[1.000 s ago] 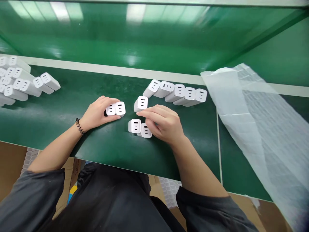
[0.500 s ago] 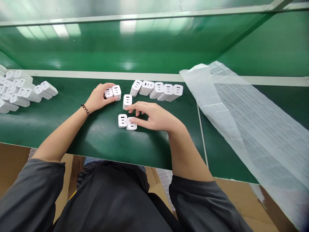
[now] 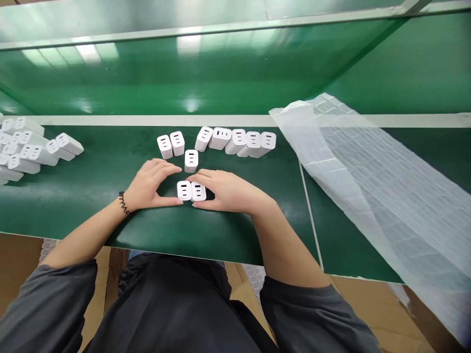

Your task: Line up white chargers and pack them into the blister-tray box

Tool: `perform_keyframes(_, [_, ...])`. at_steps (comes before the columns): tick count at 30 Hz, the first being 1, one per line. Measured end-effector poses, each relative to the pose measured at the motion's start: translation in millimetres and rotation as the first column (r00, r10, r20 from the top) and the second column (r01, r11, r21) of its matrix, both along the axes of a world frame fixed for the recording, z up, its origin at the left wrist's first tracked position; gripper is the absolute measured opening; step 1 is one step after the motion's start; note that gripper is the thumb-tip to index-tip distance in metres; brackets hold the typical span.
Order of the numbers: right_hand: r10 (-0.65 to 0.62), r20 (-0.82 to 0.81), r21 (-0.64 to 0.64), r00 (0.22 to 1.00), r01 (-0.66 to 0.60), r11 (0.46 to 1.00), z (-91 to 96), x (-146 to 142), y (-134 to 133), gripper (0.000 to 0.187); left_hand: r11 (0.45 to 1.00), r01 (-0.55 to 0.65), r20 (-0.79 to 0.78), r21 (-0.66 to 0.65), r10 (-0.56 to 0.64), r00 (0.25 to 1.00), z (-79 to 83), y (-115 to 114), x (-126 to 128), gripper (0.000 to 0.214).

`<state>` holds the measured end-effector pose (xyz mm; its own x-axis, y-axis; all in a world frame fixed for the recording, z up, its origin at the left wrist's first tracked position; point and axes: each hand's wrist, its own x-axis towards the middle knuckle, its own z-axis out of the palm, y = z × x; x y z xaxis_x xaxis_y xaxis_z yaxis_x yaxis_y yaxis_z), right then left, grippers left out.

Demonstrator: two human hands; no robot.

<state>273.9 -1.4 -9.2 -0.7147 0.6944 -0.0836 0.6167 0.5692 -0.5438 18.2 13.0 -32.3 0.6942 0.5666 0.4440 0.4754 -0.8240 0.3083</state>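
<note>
Treat the white, round-cornered plastic block (image 3: 199, 192), pinched in the right hand (image 3: 233, 191) against its twin (image 3: 184, 191) on the green tabletop (image 3: 162, 233) near the spread-fingered left hand (image 3: 147, 185), as likely light, rigid and slick, best gripped by flat sides.

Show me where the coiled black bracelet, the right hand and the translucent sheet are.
Coiled black bracelet (image 3: 122, 202): head view, middle coils.
Right hand (image 3: 228, 191): head view, back of hand.
Translucent sheet (image 3: 390, 196): head view, broad upper surface.
</note>
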Motion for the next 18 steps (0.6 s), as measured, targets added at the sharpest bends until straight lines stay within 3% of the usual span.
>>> perform_keyframes(3, [0.023,-0.031,0.079,0.999,-0.020,0.997,-6.4,-3,-1,0.040,0.993,0.045,-0.037,-0.110,-0.050,0.998,-8.8,-8,10,0.068])
perform_keyframes(7, [0.036,-0.077,0.149,0.996,-0.024,0.989,-17.3,-11,-3,0.038,0.984,0.072,-0.041,-0.162,-0.079,0.996,-11.8,-8,6,0.052])
perform_keyframes(11, [0.008,-0.253,0.032,0.967,0.000,0.999,-20.9,-18,-7,0.043,0.959,0.098,-0.044,-0.265,-0.114,0.993,-3.9,-10,-4,0.057])
perform_keyframes(15, [0.009,-0.388,-0.099,0.922,-0.051,0.994,-12.4,-17,-8,0.054,0.945,0.116,-0.033,-0.305,-0.132,0.991,5.1,-17,-6,0.066])
perform_keyframes(18, [-0.119,-0.466,-0.083,0.877,0.091,0.992,-8.2,-12,-4,0.030,0.958,0.114,-0.077,-0.264,-0.139,0.987,7.2,-21,-4,0.066])
